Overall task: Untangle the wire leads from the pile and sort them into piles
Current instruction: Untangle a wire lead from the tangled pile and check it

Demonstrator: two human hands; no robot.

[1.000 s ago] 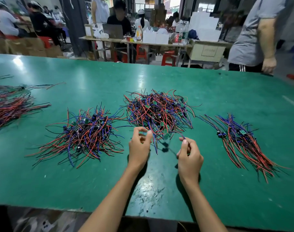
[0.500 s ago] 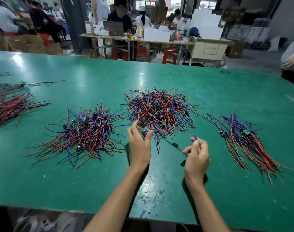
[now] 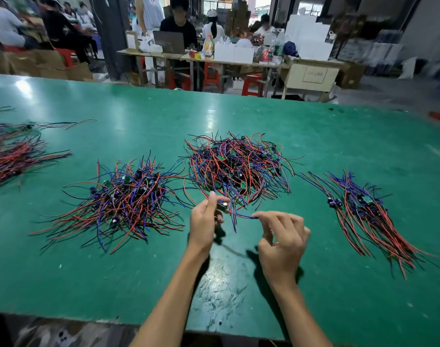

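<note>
Green table [image 3: 314,136] stretches bare beyond your wire piles.
Your left hand [image 3: 205,221] pinches a small part, your right hand [image 3: 281,241] its blue lead [image 3: 241,216], just before the tangled middle pile [image 3: 239,166].

Two bare forearms, sleeveless as far as the frame's lower edge shows, end in an ungloved left hand [image 3: 206,219] and right hand [image 3: 282,244]; no rings, watch or bands; fingernails trimmed short and unpainted.

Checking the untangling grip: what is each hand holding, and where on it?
One wire lead: the left hand pinches its small module end, and the right hand pinches the far end of its blue wire.
</note>
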